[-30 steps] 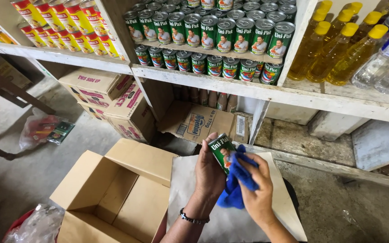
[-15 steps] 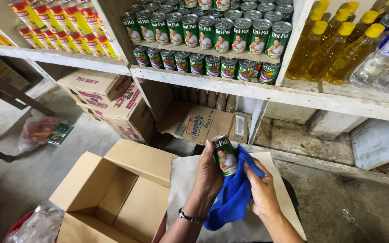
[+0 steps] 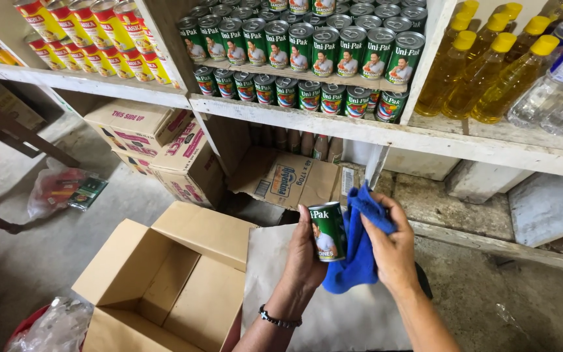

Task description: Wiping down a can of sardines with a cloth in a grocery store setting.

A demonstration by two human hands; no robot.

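My left hand (image 3: 306, 255) grips a green tin can (image 3: 328, 231) upright, its label facing me. My right hand (image 3: 393, 242) holds a blue cloth (image 3: 357, 261) against the can's right side, with the cloth hanging below the can. Both hands are low in the middle of the view, above a sheet of grey paper (image 3: 333, 319). Straight ahead, a white shelf (image 3: 333, 127) carries rows of matching green cans (image 3: 324, 49) stacked two tiers high.
An open cardboard box (image 3: 164, 280) sits at lower left. Closed cartons (image 3: 164, 140) are stacked under the shelf. Red and yellow cans (image 3: 99, 32) fill the left shelf; oil bottles (image 3: 490, 65) stand at right. A plastic bag (image 3: 60, 189) lies on the concrete floor.
The blue cloth has slid from the can's front to its right side and below it, uncovering the label. Both hands have stayed in about the same place.
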